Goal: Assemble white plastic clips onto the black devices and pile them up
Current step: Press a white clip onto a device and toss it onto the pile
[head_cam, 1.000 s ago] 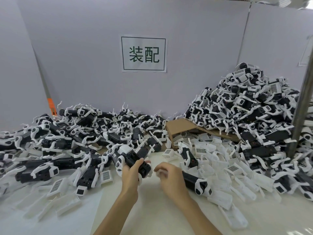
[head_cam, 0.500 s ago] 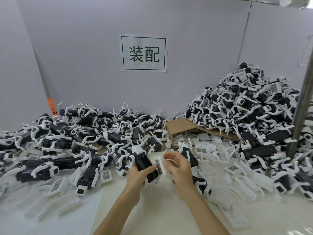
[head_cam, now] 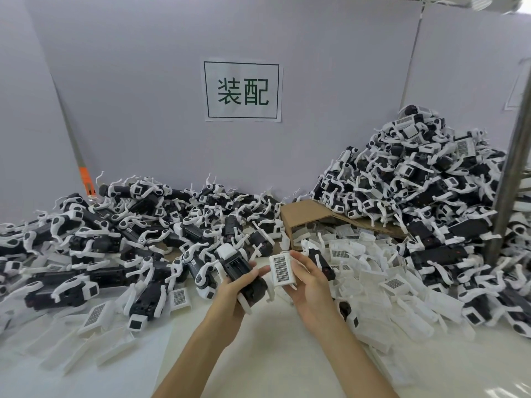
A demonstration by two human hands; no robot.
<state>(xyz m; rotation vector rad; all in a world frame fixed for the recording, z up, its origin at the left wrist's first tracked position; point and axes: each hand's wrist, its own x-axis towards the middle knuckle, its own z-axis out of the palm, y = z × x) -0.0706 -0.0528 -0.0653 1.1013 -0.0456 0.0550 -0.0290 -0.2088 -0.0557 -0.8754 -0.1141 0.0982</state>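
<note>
Grips one black device (head_cam: 241,268) in the left hand (head_cam: 230,294), fingers curled round its body, above the table (head_cam: 273,354). Pinches a white clip (head_cam: 282,270), barcode label up, in the right hand (head_cam: 309,285), just beside the device, not yet seated. Judged partway: tall pile (head_cam: 416,182) at right, low heap (head_cam: 115,225) at left, loose clips (head_cam: 373,268) between. Cannot tell which heaped units are finished; cardboard box (head_cam: 304,214) partly buried.
</note>
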